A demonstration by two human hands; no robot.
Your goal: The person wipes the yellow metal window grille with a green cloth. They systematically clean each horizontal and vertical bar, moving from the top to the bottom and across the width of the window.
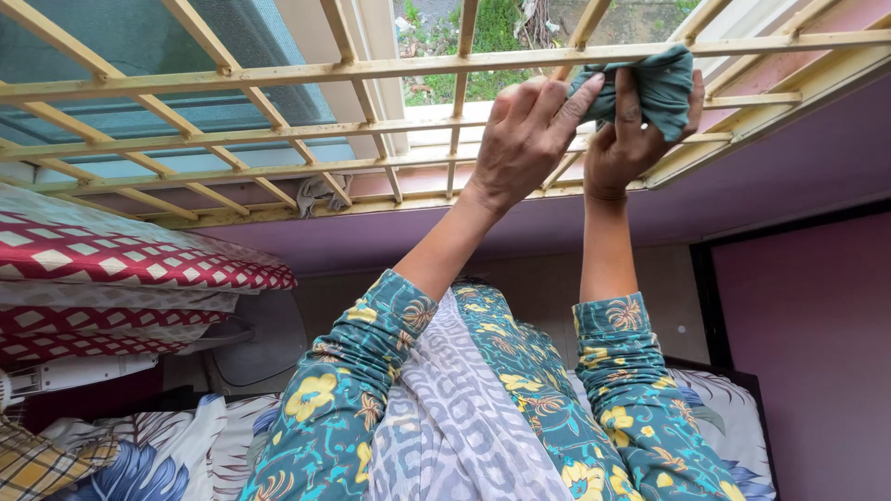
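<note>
Both my arms reach up to a window grille [278, 72] made of cream-coloured bars. A dark green cloth [661, 85] is bunched against the bars at the upper right. My right hand [633, 130] grips the cloth from below, fingers wrapped around it. My left hand [525, 139] is beside it, its fingertips pinching the cloth's left end. My sleeves are teal with yellow flowers.
A stack of folded red-and-white patterned bedding [121, 278] sits at the left. A small grey rag [318, 193] lies on the window sill. A purple wall [807, 158] and dark frame [703, 288] stand at the right. Floral bedding [167, 445] lies below.
</note>
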